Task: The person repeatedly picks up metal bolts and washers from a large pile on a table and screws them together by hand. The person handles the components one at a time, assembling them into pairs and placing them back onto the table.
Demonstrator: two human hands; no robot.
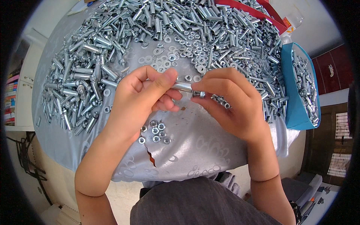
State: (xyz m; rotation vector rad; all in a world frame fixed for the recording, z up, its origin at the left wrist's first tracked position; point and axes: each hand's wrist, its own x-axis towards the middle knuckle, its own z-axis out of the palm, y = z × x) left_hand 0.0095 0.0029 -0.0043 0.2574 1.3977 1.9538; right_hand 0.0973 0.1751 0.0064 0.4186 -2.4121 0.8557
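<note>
Above the middle of the table, a shiny metal sleeve anchor [182,86] lies nearly level between my two hands. My left hand [140,93] is closed on its left end, with thumb and fingers pinching it. At its other end, the thumb and fingertips of my right hand [236,101] are closed on a hex nut [200,94]; how far the nut sits on the thread is hidden by the fingers. Below my left hand, a small group of loose nuts [161,127] rests on the cloth. More small hardware [220,100] shows partly behind my right hand.
Flat washers and nuts [165,60] lie beyond my hands. A pile of bolts with sleeves [84,75] covers the left, loose sleeves [157,18] the back. At right stand a blue bin [289,90] of metal parts and a red box [275,20]. The grey tablecloth [195,150] has a tear.
</note>
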